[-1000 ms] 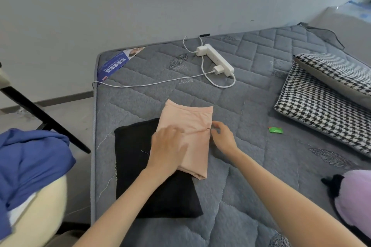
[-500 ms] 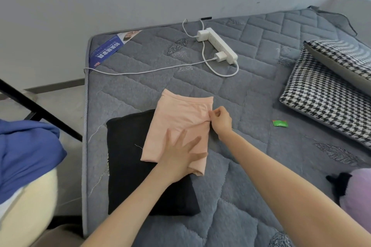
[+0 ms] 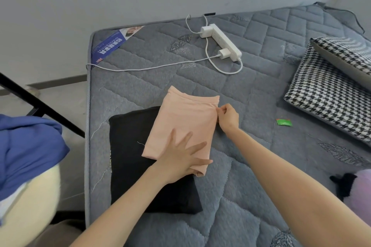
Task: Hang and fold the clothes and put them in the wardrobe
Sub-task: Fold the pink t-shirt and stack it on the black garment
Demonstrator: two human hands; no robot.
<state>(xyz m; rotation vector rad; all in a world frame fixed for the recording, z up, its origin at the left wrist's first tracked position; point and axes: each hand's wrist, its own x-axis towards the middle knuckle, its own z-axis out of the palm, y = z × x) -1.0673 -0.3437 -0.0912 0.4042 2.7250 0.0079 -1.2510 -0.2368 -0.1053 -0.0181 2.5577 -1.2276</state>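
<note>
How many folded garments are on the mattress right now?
2. The peach garment lies under the left hand, its edge pinched by the right hand; it overlaps the black garment nearer the left edge of the mattress. Others may lie out of view.

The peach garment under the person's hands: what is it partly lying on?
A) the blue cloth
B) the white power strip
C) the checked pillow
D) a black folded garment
D: the peach garment lies with its left part over the black folded garment, and the rest of it lies on the grey mattress.
</note>
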